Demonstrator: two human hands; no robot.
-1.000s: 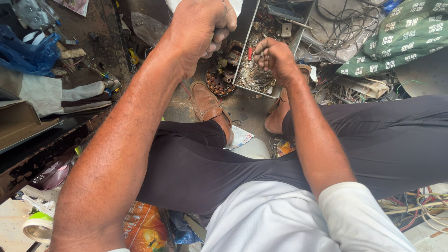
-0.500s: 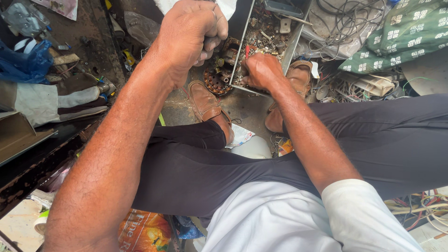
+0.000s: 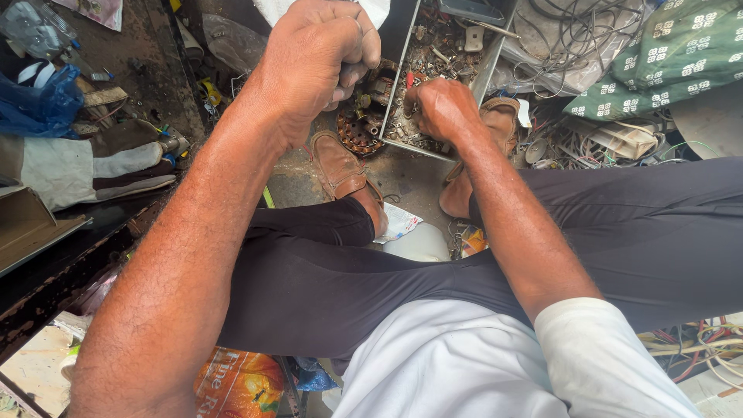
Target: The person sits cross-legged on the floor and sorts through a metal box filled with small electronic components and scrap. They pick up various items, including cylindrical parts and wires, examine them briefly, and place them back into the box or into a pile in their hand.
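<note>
Evidently sorting is underway: a small part is being pinched in the right hand (image 3: 441, 108) over the metal tray (image 3: 486, 73), which is full of scrap; the left hand (image 3: 317, 66), beside it, is fisted, contents hidden.

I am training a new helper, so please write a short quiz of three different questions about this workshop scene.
1. True or false: the right hand reaches into the shallow grey metal tray of small parts.
2. The closed left hand is raised above: A) the round rusty copper-wound motor part; B) the green patterned cushion; C) the blue plastic bag.
3. What footwear shows on the floor?

Key:
1. True
2. A
3. Brown leather shoes
</note>
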